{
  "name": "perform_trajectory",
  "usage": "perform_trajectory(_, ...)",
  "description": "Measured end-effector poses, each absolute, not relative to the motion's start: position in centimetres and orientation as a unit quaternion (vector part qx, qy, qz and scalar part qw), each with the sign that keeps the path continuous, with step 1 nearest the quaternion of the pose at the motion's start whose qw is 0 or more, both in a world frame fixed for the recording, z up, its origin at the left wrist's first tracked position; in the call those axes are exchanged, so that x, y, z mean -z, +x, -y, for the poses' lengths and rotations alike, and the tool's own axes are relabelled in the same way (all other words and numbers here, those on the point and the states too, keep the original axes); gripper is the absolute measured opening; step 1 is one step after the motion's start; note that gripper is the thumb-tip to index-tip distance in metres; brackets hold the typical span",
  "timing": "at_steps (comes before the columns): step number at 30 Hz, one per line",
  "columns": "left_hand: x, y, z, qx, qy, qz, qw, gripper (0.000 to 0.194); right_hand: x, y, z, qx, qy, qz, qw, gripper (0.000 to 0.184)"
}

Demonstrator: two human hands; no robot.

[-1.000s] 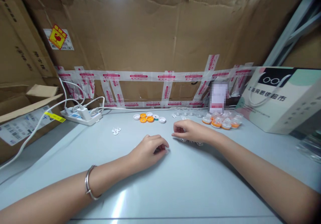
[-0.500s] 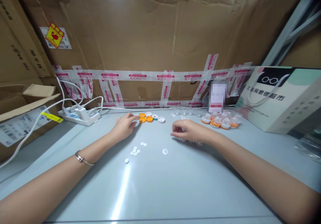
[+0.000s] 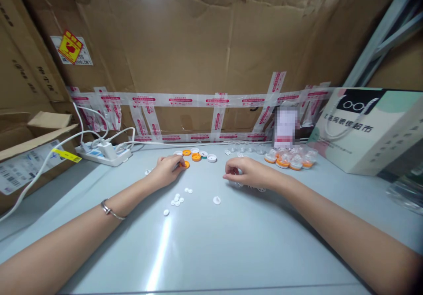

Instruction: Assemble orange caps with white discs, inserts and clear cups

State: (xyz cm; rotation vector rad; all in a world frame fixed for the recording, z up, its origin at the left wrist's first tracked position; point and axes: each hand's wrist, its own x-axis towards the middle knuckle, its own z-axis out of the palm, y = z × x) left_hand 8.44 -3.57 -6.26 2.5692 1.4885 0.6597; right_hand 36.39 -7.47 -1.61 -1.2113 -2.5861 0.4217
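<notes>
My left hand (image 3: 169, 169) is closed, its fingertips pinching the edge of an orange round cap (image 3: 187, 165) on the table. Just behind it sit several more caps, among them an orange cap (image 3: 196, 157) and a white cap (image 3: 212, 158). My right hand (image 3: 243, 171) rests low over the table with curled fingers; whether it holds anything is hidden. Small white flat parts (image 3: 261, 189) lie partly under that hand. Between my forearms are several small white discs (image 3: 177, 200) and a larger white round piece with a raised middle (image 3: 217, 200).
Clear dome-shaped parts (image 3: 243, 147) stand at the back, beside a cluster of orange-and-white caps with clear tops (image 3: 291, 159). A paper bag (image 3: 360, 132) is at right, a power strip (image 3: 109, 153) with cables at left. Large cardboard (image 3: 185, 44) closes off the back.
My left hand has drawn one orange cap a little toward me, out of the group. White caps and pieces beside it have come into view. My right hand has hardly moved.
</notes>
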Motion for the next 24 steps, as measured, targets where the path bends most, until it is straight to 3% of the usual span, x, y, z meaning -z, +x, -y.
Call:
perform_trajectory(3, 5.3, 9.3, 4.8, -0.259, 0.829, -0.491, 0.065, 0.019, 1.6, 36.5, 7.3, -0.149, -0.423, 0.884, 0.131, 0.019)
perform_trajectory(6, 4.1, 11.0, 7.2, -0.336, 0.822, -0.435, 0.152, 0.025, 1.7, 36.6, 7.0, -0.147, -0.420, 0.883, 0.145, 0.020)
perform_trajectory(11, 3.8, 13.8, 10.7, -0.287, 0.870, -0.326, 0.232, 0.031, 2.0, 36.7, 6.8, -0.152, -0.407, 0.887, 0.154, 0.022)
perform_trajectory(24, 4.8, 14.2, 10.7, -0.203, 0.882, -0.375, 0.202, 0.023, 1.9, 36.2, 7.2, -0.175, -0.413, 0.882, 0.146, 0.022)
